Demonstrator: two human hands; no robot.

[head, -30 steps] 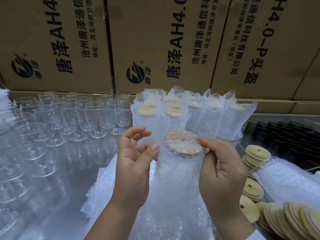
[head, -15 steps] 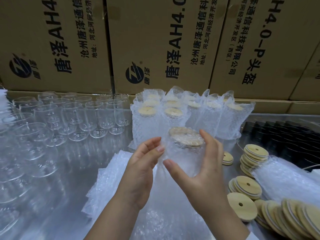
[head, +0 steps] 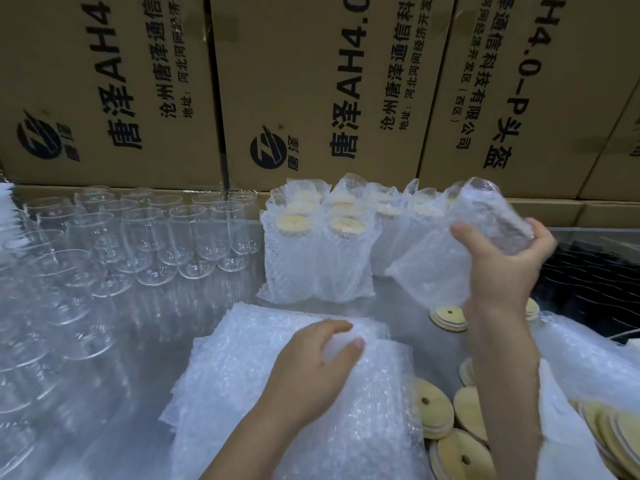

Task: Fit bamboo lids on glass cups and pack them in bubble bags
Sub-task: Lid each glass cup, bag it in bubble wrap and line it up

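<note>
Cartons (head: pixel 304 46): "唐泽AH4.0", "AH4.0-P头盔"

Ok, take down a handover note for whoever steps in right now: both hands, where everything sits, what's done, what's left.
Right hand holds a bagged cup, tilted, beside the packed cups standing at the back.
Left hand rests on the empty bubble bags, fingers curled on the top one.
Bare glass cups wait on the left; loose bamboo lids lie on the right.
Done: a group of cups lidded and bagged.
Left: set this one down, then lid and bag the bare cups.
</note>
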